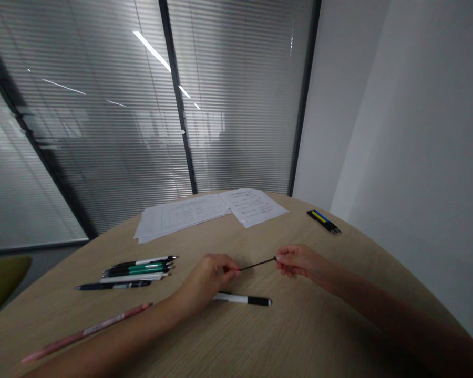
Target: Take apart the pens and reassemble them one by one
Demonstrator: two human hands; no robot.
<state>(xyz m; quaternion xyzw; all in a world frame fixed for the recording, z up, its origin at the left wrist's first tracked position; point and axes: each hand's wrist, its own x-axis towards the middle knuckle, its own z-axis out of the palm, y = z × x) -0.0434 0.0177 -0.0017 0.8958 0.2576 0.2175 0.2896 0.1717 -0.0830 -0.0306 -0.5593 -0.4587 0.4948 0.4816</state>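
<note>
A thin black band (257, 263) is stretched in a nearly straight line between my two hands, above the table. My left hand (213, 273) pinches its left end between thumb and fingers. At its other end, slightly higher in the view, the fingertips of my right hand (295, 261) are closed on it. Whether it is a loop or a single strand, I cannot tell. Just below my left hand lies a white marker with a black cap (244, 299), its left part hidden behind the hand and wrist.
Several pens (137, 270) lie side by side at the left, with a pink pencil (90, 331) nearer me. Printed papers (185, 214) spread along the table's (299, 325) far edge. Several dark pencils with yellow and blue ones (324, 221) lie together at the right.
</note>
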